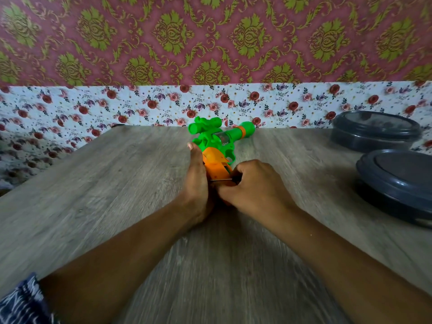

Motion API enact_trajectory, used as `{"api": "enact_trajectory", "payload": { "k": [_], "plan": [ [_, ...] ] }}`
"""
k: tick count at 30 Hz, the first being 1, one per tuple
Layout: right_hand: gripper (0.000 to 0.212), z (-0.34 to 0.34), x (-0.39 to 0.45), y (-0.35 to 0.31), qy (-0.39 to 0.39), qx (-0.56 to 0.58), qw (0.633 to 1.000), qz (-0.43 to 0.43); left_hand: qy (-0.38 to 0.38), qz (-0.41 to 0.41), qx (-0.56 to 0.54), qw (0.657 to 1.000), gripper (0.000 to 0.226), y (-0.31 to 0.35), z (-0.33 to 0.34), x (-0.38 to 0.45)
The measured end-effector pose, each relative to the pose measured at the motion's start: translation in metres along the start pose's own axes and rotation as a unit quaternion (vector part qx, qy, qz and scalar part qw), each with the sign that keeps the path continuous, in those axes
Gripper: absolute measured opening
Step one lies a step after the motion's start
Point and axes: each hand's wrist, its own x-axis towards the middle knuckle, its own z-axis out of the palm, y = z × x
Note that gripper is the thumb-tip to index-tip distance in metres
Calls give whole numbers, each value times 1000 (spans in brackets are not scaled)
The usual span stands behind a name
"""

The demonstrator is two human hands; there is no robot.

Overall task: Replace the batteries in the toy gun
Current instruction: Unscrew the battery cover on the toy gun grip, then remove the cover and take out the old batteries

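A green toy gun (211,136) with an orange grip (216,167) lies on the wooden table (117,183), barrel pointing away to the right. My left hand (196,181) lies along the left side of the orange grip, fingers straight, pressing against it. My right hand (252,185) is curled round a small screwdriver (223,179); its thin metal shaft points left into the lower part of the grip. The screwdriver's handle is mostly hidden in the fist. No batteries are visible.
Two dark grey round lidded containers stand at the right: one (376,130) by the wall, one (399,183) nearer me. A floral-papered wall (140,106) runs along the table's far edge. Bare wood lies left of the hands and in front of them.
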Motion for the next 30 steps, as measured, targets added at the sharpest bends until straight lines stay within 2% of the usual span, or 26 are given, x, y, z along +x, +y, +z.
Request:
{"api": "enact_trajectory", "payload": {
  "k": [2,6,8,10,13,19,21,27,30],
  "plan": [
    [33,-6,2,0,11,7,1000,-4,3,-16,-3,1000,77,1,1,-1],
    [42,-34,17,18,47,64,997,17,39,-34,-8,999,43,4,4,-2],
    [42,-47,27,40,71,46,995,53,64,-24,15,998,30,4,4,-2],
    [42,-53,32,65,68,-14,993,100,77,-16,38,996,26,2,3,0],
    [44,-48,34,94,23,-103,982,156,69,-15,53,996,24,-2,1,3],
    [40,-37,33,103,-15,-160,974,161,66,-6,24,997,32,2,-4,7],
    [43,-38,33,102,-16,-170,973,158,61,-28,10,998,25,5,-3,3],
    [16,-46,33,91,78,-24,991,103,63,-82,-57,993,27,15,-6,2],
    [23,-44,32,81,65,122,985,105,70,-94,-82,990,41,18,-11,3]
  ]
}}
